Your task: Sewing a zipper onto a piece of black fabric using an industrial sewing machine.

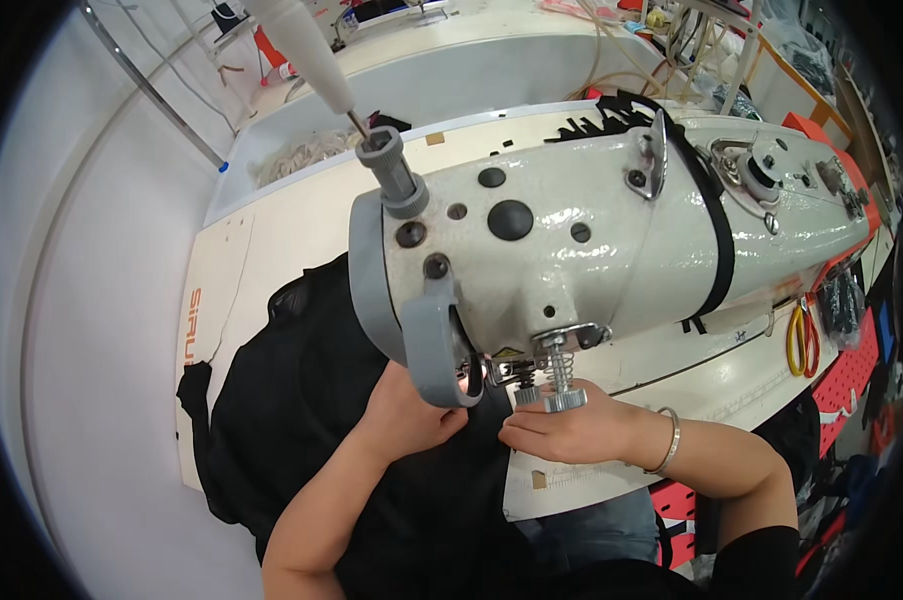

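A large cream industrial sewing machine stretches across the middle of the head view, its needle area lit behind a grey guard. Black fabric lies bunched on the table to the left of the needle and hangs over the near edge toward my lap. My left hand rests on this fabric beside the guard, thumb curled in and fingertips partly covered by the machine. Just right of the needle, below two spring tension knobs, my right hand pinches the fabric's right edge with bent fingers.
The pale worktable runs under the machine, with yellow-and-red-handled scissors at the right. A white wall stands close on the left. Behind the machine is a trough with pale scraps. A white-handled screwdriver-like tool stands on top.
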Tool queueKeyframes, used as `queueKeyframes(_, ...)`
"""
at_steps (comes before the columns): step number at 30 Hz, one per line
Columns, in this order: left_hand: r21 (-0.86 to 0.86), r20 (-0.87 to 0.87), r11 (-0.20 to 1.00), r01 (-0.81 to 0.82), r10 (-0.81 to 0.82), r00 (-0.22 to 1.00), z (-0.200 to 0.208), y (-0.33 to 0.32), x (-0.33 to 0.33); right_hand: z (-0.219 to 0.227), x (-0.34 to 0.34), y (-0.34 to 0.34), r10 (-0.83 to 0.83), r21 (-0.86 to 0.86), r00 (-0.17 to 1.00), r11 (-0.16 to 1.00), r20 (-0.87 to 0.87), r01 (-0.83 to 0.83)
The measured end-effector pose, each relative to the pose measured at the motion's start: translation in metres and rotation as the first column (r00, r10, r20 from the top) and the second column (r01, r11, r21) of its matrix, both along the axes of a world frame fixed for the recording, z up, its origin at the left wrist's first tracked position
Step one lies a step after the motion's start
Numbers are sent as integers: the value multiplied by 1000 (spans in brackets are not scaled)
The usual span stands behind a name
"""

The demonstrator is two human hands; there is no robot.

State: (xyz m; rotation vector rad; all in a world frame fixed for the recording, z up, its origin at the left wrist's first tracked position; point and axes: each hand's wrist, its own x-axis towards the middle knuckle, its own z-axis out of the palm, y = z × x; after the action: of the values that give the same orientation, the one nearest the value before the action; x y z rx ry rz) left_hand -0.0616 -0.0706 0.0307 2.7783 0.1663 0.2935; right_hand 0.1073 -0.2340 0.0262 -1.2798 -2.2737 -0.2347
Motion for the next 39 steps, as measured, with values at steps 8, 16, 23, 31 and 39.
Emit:
queueKeyframes(8, 201, 207, 970, 138, -180, 962, 2, 35, 25, -26, 6, 16, -71, -124, 990, 991, -119, 56)
queueKeyframes(16, -40, 90, 951, 305, -301, 949, 24, 52, 41, -76, 13, 38, -61, 122, 998, 990, -31, 64)
queueKeyframes(23, -318, -148, 942, 106, -160, 976, 9, -4, -11, -39, 13, 30, -153, 22, 987, 988, -52, 155)
queueKeyframes(31, 88, 202, 996, 23, -40, 979, -5, -20, -8, -4, 0, 12, -209, 8, 971, 978, 117, 209)
queueKeyframes(39, 33, 188, 996, 80, -84, 979, -14, -13, -5, -36, -1, 8, -163, 61, 987, 985, 8, 163)
